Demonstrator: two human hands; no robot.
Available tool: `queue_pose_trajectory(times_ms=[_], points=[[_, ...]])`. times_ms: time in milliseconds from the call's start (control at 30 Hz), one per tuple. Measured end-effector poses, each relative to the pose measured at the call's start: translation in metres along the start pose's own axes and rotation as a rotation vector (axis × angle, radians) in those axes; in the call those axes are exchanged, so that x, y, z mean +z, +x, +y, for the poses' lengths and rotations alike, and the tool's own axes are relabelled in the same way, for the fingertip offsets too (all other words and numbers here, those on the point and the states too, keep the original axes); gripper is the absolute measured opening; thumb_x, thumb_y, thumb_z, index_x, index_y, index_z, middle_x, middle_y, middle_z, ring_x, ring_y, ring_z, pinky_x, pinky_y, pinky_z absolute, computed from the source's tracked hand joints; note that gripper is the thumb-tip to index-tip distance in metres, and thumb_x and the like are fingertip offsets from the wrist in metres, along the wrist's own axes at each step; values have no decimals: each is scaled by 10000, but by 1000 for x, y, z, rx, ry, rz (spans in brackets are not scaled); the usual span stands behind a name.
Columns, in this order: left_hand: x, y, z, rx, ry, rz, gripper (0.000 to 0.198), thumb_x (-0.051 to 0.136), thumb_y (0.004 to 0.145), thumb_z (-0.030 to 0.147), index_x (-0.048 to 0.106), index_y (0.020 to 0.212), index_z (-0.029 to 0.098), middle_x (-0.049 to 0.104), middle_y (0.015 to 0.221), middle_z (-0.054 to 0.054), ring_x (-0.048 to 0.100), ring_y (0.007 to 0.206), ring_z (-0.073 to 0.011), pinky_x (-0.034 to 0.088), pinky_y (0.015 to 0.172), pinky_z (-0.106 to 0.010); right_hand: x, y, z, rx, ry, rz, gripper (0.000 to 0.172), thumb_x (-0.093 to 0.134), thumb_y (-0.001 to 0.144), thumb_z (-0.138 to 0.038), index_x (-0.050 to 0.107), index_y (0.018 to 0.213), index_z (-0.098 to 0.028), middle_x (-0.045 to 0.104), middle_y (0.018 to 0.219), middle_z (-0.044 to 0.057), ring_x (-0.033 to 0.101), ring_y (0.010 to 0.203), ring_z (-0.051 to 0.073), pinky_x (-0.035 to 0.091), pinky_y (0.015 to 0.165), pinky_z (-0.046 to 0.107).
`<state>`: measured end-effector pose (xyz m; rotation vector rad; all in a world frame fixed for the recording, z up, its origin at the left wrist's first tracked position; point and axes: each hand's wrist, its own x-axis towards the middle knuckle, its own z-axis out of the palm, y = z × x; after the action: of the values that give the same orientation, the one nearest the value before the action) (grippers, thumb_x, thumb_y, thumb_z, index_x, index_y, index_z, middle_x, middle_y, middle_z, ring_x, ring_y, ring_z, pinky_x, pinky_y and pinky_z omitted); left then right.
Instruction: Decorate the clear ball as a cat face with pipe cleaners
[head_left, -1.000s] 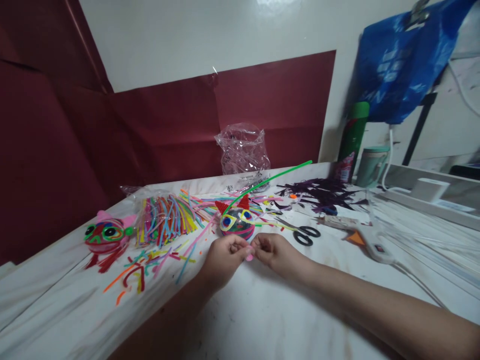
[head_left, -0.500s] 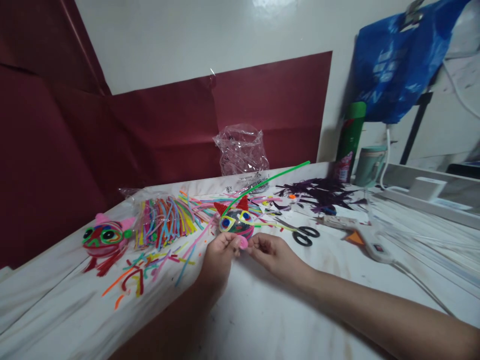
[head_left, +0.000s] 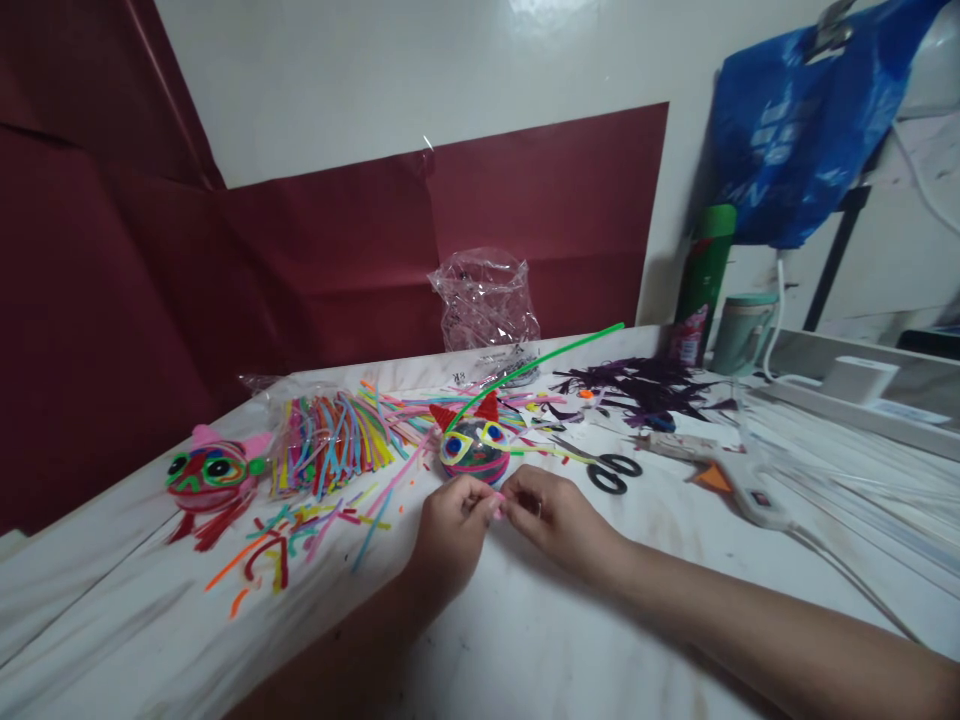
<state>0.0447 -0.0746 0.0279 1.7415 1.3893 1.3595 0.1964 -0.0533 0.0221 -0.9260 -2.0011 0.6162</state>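
My left hand (head_left: 452, 528) and my right hand (head_left: 556, 512) meet at the fingertips above the tabletop. Between them they pinch a small coiled pink pipe cleaner (head_left: 499, 505), mostly covered by the fingers. Just behind stands a dark, round cat-like head (head_left: 474, 462) with red pointed ears, blue-and-yellow eyes and a pink band low down. A long green pipe cleaner (head_left: 551, 358) slants up to the right from its top. Black-handled scissors (head_left: 611, 470) lie to the right of it.
On the left sit a finished-looking pink-eared figure (head_left: 214, 475), bagged pipe cleaners (head_left: 330, 440) and loose cut pieces (head_left: 277, 550). A hot glue gun (head_left: 750, 490) with its cord lies right. Behind are purple shreds (head_left: 645, 385), a green can (head_left: 705, 280), a mug (head_left: 742, 335) and a clear plastic bag (head_left: 484, 300).
Both hands have drawn slightly lower, away from the cat-like head, whose lower front now shows. The pink coil has turned, and less of it is visible between the fingertips.
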Motion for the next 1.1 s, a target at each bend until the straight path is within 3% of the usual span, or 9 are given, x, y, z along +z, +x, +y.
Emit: queue_pose_trajectory(times_ms=[233,333,467,567,767,967,1100], points=[[1,6,-7,-114,-249,44,227,579,701,363,630,716,142,587,564,1,476,515,-107,379,530,-228,-4,8,5,189,249,-38,197,505,778,-297,527,623,-176,506,576,-23,436,543,105,340,529,223],[-1,7,-7,-77,-174,17,224,564,719,360,628,677,149,586,575,-8,510,566,-127,393,564,-238,-4,9,6,195,245,-85,183,512,770,-291,554,642,-168,527,594,-17,434,552,102,333,536,223],[-3,3,-1,-4,13,-62,137,596,692,286,642,662,161,647,651,-26,562,645,-152,424,646,-257,-3,6,4,128,67,-121,171,514,772,-273,581,661,-163,519,579,-11,402,541,109,295,517,233],[-5,3,3,-14,66,-113,139,600,689,281,632,622,163,642,619,-22,554,605,-145,409,608,-249,-2,4,3,92,2,-112,175,502,778,-274,558,653,-166,511,587,-5,403,547,117,295,523,240],[-4,12,-13,-186,-274,-47,181,630,670,321,613,665,141,583,567,5,473,528,-101,355,542,-226,-4,10,7,93,238,-22,172,451,813,-316,464,686,-200,465,622,-22,423,586,126,349,564,243],[0,16,-25,-181,-496,70,214,656,668,342,600,682,136,493,510,43,422,506,-80,338,554,-225,2,7,9,121,288,-20,193,465,796,-349,472,676,-199,459,620,-18,427,580,130,350,565,256],[6,11,-23,-195,-538,52,246,668,671,373,588,701,142,499,548,39,435,538,-86,340,571,-229,5,2,2,100,264,-39,189,501,797,-350,484,690,-194,439,620,-30,400,584,120,327,555,242]])
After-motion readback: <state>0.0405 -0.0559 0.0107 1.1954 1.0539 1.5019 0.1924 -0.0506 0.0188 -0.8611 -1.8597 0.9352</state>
